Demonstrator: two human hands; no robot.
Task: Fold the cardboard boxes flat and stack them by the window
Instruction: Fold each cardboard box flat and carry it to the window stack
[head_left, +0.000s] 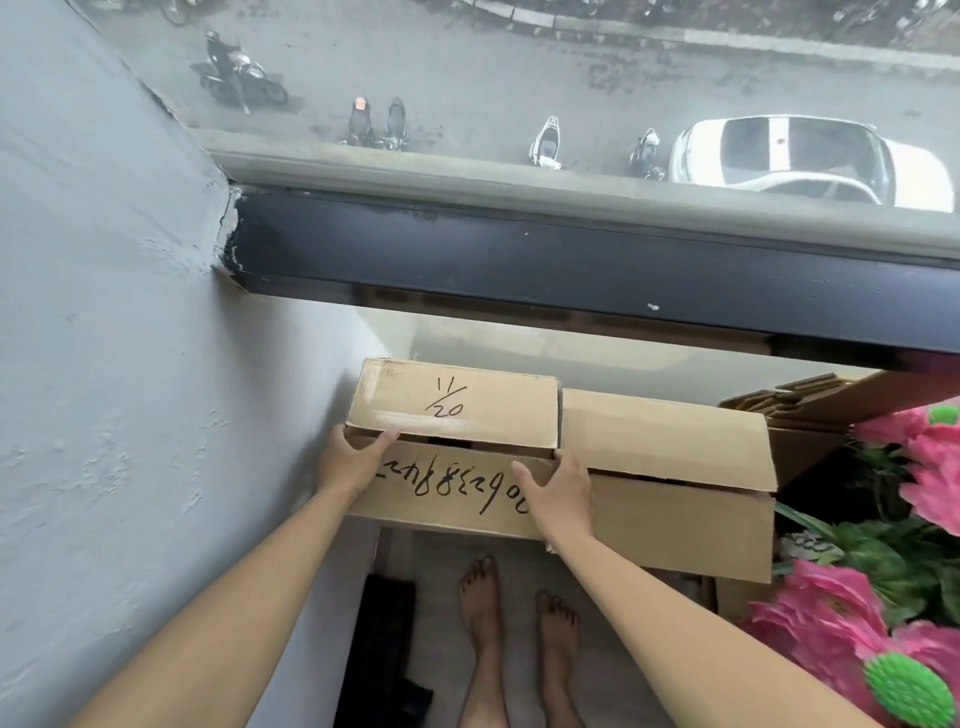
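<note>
Both-handed, left hand (349, 462) grip, right hand (558, 491) grip — cardboard box (457, 488).

There was one view only, from a camera worn on the person's head. It looked steeply down and forward, close above the cardboard box (452, 457) at frame centre. The window frame (571, 260) crossed the middle, the street (493, 67) lay across the top, bare feet (519, 623) showed at the bottom.
</note>
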